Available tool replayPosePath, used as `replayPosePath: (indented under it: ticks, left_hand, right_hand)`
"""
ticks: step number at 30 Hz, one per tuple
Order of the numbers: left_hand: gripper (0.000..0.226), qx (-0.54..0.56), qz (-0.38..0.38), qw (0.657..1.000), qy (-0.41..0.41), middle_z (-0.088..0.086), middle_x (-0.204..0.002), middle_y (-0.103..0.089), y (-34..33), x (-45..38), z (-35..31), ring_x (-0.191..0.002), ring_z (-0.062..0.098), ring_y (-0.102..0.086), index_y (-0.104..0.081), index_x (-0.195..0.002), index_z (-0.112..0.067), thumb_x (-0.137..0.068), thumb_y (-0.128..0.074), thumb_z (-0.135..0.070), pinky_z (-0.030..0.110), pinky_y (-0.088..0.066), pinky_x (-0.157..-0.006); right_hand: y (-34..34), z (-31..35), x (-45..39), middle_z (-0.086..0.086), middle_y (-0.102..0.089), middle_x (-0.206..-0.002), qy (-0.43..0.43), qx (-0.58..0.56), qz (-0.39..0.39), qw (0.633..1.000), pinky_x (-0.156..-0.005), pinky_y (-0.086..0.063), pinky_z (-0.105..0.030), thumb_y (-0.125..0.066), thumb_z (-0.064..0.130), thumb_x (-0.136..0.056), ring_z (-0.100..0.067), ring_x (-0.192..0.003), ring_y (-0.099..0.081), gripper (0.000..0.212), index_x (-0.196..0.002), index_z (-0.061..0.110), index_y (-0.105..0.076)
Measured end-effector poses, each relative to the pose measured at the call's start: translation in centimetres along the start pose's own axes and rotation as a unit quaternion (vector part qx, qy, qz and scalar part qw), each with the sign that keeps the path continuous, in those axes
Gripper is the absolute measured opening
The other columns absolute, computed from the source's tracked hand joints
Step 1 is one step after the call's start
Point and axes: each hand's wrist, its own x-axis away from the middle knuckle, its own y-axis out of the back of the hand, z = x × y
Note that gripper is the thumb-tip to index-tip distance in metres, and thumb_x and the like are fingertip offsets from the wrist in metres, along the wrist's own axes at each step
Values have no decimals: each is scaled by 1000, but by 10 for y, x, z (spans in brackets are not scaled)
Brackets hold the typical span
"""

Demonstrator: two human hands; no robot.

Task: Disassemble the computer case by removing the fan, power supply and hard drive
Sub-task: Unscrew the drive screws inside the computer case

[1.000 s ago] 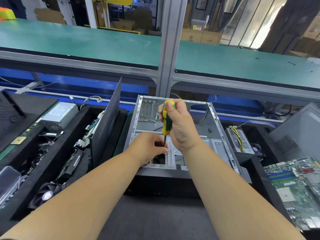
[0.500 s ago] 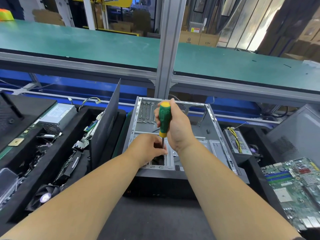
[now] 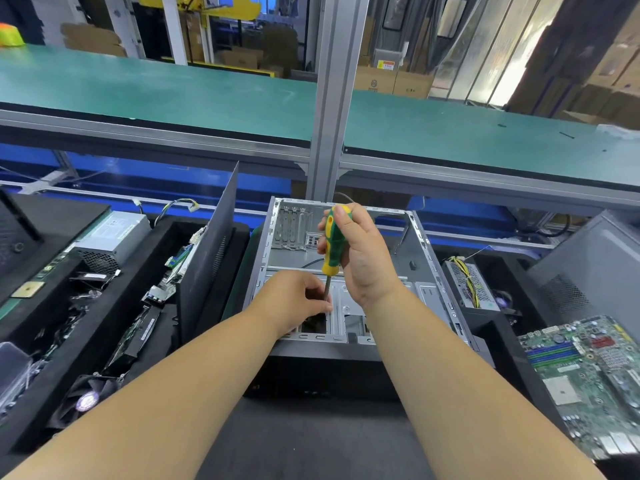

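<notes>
Screwdriver (image 3: 333, 244), green and yellow, stood near upright in the curled right hand (image 3: 363, 258), shaft running down to the left hand (image 3: 298, 303), whose fingertips pinched it low over the drive bay of the opened computer case (image 3: 420, 271).

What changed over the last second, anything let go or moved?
Almost nothing. The right hand kept its grip on the screwdriver and turned it slightly; the handle's colours face differently now. The left hand stayed at the shaft, low in the case. Nothing was let go.
</notes>
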Motion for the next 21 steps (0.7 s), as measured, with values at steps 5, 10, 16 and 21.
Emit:
replayPosePath:
  ticks: [5,10,16,21]
  left_hand:
    - [9,-6,-4,1000,3,-17,-76,-68,0,1,0,-75,-1,-62,-71,-78,-36,-75,-79,-39,25,-54,-73]
    - [9,-14,-4,1000,-6,-17,-77,-68,0,2,-1,-76,-2,-61,-70,-77,-38,-76,-79,-39,20,-50,-70]
    - [8,-27,-7,1000,-4,-17,-78,-68,0,2,-1,-75,-2,-60,-72,-80,-36,-77,-78,-41,16,-46,-64]
    - [8,-18,-7,1000,-7,-17,-78,-68,-2,2,-1,-76,-1,-62,-70,-79,-37,-77,-78,-39,19,-52,-69]
  right_hand:
    - [-3,3,0,0,-67,-80,-15,2,8,1000,-76,-55,-30,-57,34,-91,-16,-72,-63,25,-94,15,-72]
    - [-5,2,1,0,-66,-80,-7,-2,-1,1000,-70,-53,-27,-50,33,-93,-12,-70,-61,25,-107,18,-65]
    - [-4,4,-1,-1,-68,-80,-5,-5,6,1000,-73,-55,-29,-50,31,-93,-14,-73,-64,15,-99,18,-57]
    - [-4,5,-2,4,-71,-83,19,3,-14,1000,-74,-56,-26,-44,23,-99,-14,-77,-68,18,-101,13,-59]
